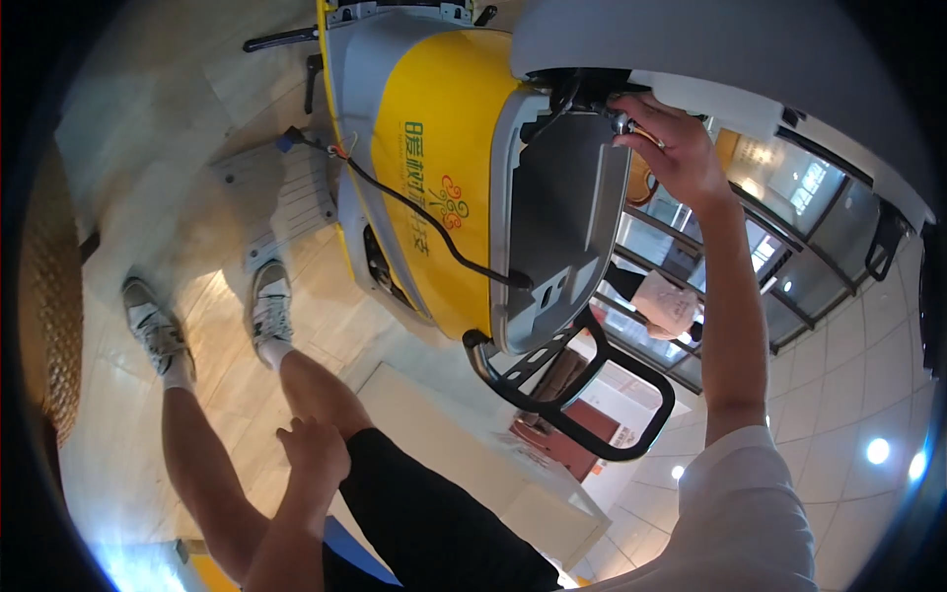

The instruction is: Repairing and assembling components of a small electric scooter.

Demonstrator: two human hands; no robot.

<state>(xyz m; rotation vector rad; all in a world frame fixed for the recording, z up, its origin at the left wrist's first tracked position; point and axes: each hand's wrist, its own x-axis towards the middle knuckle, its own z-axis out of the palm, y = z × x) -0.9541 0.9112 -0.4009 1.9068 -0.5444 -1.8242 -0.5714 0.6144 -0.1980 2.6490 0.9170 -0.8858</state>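
My right hand (671, 148) is raised to the upper right, thumb and fingers closed on a small round metal part (620, 124) beside an opening with dark wiring (582, 89). Thin coloured wire shows near the fingers. Just left of it is the grey open compartment (562, 197) of a yellow and grey scooter (444, 128). A black cable (424, 212) runs across the yellow panel, its blue-tipped end hanging to the left. Low on the left, my left hand (316, 454) rests by my knee with fingers apart, holding nothing.
A black rear rack (602, 409) sticks out below the compartment. The large grey body part (710, 49) curves overhead. On the tiled floor lies a grey ribbed panel (281, 192), near my shoes (271, 306). Another person (666, 301) is by the glass front in the background.
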